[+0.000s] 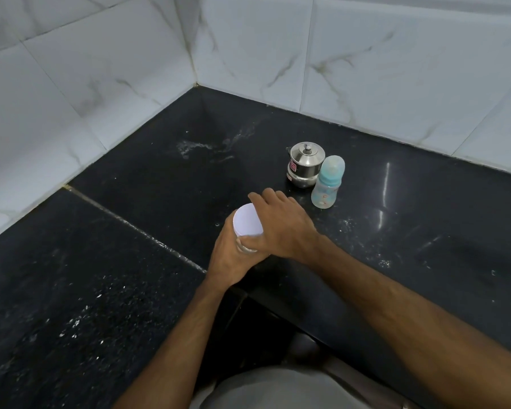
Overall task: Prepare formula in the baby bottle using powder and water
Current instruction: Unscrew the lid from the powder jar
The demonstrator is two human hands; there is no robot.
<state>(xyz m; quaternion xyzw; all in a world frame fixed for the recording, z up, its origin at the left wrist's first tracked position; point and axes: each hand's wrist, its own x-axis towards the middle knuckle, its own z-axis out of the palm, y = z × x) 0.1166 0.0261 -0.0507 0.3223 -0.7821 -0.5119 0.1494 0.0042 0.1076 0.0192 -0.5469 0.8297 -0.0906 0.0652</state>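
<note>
Both grips are on the powder jar [247,224] mid-frame: left hand [227,258] wraps its body, right hand [281,225] clamps the white lid. Black worktop [101,276] carries everything. Steel kettle [304,165] and capped baby bottle [328,183] stand touching, right of center. Bottle's probably light, slick plastic, so grab its waist.

One head-worn view looks steeply down, close, at a countertop [366,231] corner.
</note>
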